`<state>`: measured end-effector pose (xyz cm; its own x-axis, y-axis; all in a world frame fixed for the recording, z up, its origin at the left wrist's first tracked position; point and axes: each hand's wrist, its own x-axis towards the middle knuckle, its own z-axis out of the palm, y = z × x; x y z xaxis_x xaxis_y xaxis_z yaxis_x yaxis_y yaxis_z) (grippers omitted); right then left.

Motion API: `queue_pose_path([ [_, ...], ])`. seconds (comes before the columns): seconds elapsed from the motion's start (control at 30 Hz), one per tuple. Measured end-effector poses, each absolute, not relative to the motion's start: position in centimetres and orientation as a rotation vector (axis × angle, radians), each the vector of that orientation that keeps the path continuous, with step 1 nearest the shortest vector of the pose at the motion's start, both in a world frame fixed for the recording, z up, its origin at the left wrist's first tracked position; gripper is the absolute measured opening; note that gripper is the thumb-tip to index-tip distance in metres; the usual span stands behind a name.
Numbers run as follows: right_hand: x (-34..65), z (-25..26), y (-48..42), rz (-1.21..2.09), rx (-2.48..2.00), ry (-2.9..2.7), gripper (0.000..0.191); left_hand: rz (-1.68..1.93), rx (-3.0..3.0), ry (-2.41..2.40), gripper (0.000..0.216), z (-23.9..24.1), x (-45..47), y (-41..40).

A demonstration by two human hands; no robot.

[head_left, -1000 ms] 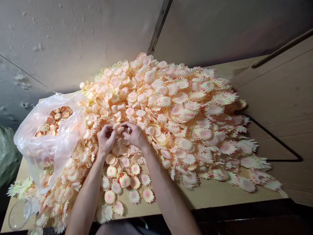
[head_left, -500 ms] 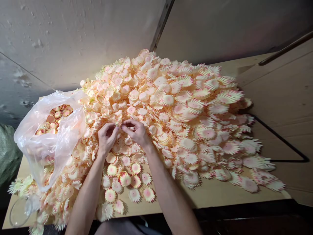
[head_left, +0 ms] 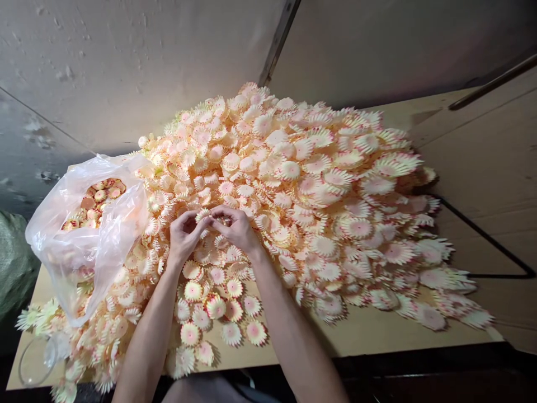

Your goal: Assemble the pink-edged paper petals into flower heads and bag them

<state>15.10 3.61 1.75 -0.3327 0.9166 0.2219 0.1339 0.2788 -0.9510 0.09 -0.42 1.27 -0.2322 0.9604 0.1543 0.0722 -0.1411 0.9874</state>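
Note:
A small cream-and-pink artificial flower piece (head_left: 203, 214) with a fringed edge is pinched between my two hands. My left hand (head_left: 184, 233) grips it from the left, thumb and fingertips together. From the other side my right hand (head_left: 233, 226) closes on it, its thumb almost touching the left one. Fingertips partly hide the piece. Beneath and around both hands spreads a large heap of similar flower pieces (head_left: 289, 168), pale with pink centres and reddish tips. Several single ones (head_left: 216, 307) lie flat between my forearms.
A clear plastic bag (head_left: 113, 235) holding small curled flower pieces (head_left: 99, 197) stands at the left. A transparent round container (head_left: 37, 361) lies at the table's (head_left: 377, 336) front left corner. A bent black rod (head_left: 489, 235) and cardboard (head_left: 490, 157) are at the right; a wall (head_left: 126, 67) rises behind.
My thumbs and fingertips have come closer together around the flower piece, and the piece has turned slightly. The whole view has shifted a little; the heap looks the same.

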Motion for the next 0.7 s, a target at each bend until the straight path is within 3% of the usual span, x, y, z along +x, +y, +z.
queue_pose_path([
  [0.27,15.37,2.13,3.45,1.327,-0.908,-1.682,0.025,1.496,1.282,1.507,0.034,1.13,-0.13,-0.67],
  [0.53,15.22,1.98,3.47,1.292,-0.838,-1.683,0.021,1.467,1.355,1.517,0.041,1.59,-0.09,-0.81],
  [0.7,15.21,2.05,3.53,1.367,-0.791,-1.709,0.031,1.494,1.398,1.450,0.051,1.26,-0.16,-0.54],
])
